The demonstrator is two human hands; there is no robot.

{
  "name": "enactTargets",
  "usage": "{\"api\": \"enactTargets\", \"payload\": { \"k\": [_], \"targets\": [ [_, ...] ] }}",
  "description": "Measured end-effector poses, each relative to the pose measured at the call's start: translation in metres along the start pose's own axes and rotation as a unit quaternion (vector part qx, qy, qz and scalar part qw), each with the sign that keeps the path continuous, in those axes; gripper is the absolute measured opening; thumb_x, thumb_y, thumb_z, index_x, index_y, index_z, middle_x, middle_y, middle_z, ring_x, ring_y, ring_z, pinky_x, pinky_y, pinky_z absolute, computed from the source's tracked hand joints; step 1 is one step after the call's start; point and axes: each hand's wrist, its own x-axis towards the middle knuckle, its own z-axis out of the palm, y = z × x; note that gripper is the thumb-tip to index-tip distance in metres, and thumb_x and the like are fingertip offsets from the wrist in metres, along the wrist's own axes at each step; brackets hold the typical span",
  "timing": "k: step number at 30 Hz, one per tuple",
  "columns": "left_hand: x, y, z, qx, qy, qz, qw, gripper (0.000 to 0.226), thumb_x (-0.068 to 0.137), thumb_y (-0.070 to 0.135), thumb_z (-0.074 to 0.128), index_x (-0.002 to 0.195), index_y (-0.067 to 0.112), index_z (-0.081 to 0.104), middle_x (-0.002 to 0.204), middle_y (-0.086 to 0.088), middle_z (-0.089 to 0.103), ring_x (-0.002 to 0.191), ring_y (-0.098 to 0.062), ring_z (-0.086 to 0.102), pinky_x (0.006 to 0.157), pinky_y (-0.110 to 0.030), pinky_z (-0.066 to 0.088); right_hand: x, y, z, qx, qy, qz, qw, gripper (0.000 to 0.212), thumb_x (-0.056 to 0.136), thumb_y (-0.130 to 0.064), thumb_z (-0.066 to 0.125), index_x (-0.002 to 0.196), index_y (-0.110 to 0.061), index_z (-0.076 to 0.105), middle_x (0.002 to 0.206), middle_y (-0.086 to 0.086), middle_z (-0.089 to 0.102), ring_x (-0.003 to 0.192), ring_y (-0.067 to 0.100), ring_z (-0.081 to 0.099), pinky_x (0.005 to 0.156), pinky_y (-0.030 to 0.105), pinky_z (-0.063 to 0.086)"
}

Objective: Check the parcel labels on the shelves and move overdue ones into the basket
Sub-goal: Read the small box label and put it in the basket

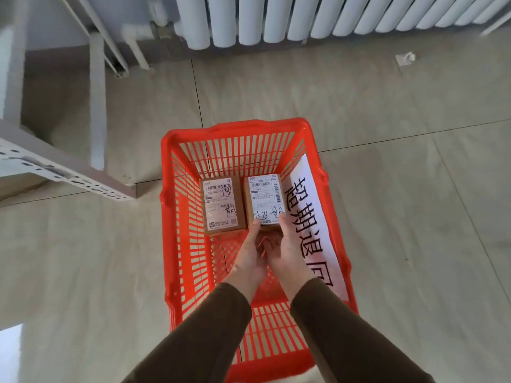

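- Parcel in hand [265,201]: a small brown box, label up, low inside the red basket [282,128], near the paper sign [313,222] that leans on the basket's right wall; I cannot tell whether it already rests on the basket floor
- My left hand [249,252]: thumb on the parcel's near left corner, the other fingers underneath and hidden
- My right hand [289,250]: thumb on the near right corner, gripping likewise
- Second parcel [222,204]: lies flat just left of the first, label up, no hand on it; I judge this one done
- Progress: one parcel delivered, one at the point of release
- Shelf [66,172]: only a white metal edge shows at left, so how many parcels remain unchecked cannot be read here
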Motion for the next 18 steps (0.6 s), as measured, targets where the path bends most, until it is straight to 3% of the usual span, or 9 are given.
{"api": "enactTargets", "payload": {
  "k": [3,7,11,16,18],
  "targets": [
    [0.027,0.002,-0.003,-0.020,0.005,0.013,1.000,0.041,0.098,0.040,0.069,0.124,0.009,0.074,0.120,-0.012,0.078,0.111,-0.023,0.070,0.107,-0.037,0.050,0.022,0.001,0.004,0.000,-0.004,0.002,1.000,0.019,0.100,-0.034,0.065,0.108,-0.018,0.071,0.088,0.004,0.082,0.098,0.022,0.071,0.099,0.034,0.052],
    [0.051,0.005,-0.006,-0.032,0.018,0.024,0.999,0.042,0.093,0.041,0.075,0.120,0.009,0.075,0.103,-0.006,0.079,0.104,-0.020,0.070,0.106,-0.035,0.052,0.043,0.004,0.007,-0.018,-0.018,0.001,1.000,0.021,0.100,-0.036,0.065,0.107,-0.017,0.071,0.103,0.011,0.079,0.103,0.025,0.071,0.104,0.037,0.053],
    [0.063,0.006,-0.008,-0.039,0.037,0.031,0.998,0.031,0.095,0.039,0.073,0.109,0.012,0.074,0.087,-0.001,0.077,0.086,-0.015,0.067,0.081,-0.028,0.053,0.056,0.006,0.012,-0.027,-0.008,-0.001,1.000,0.019,0.099,-0.031,0.069,0.109,-0.015,0.072,0.112,0.015,0.076,0.111,0.029,0.069,0.109,0.042,0.052],
    [0.059,0.009,-0.011,-0.024,0.035,0.029,0.999,0.029,0.098,0.039,0.069,0.108,0.012,0.074,0.083,0.000,0.079,0.090,-0.016,0.067,0.080,-0.029,0.053,0.050,0.004,0.014,-0.024,-0.007,0.019,0.999,0.014,0.099,-0.027,0.070,0.103,-0.013,0.070,0.116,0.017,0.075,0.120,0.032,0.068,0.112,0.043,0.050],
    [0.051,0.009,-0.011,-0.021,0.029,0.023,0.999,0.029,0.098,0.039,0.070,0.109,0.012,0.073,0.096,-0.002,0.078,0.098,-0.017,0.068,0.086,-0.030,0.055,0.038,-0.001,0.013,-0.037,-0.016,0.024,0.999,0.016,0.099,-0.028,0.069,0.107,-0.014,0.071,0.109,0.014,0.076,0.106,0.027,0.072,0.108,0.040,0.052]
  ]
}}
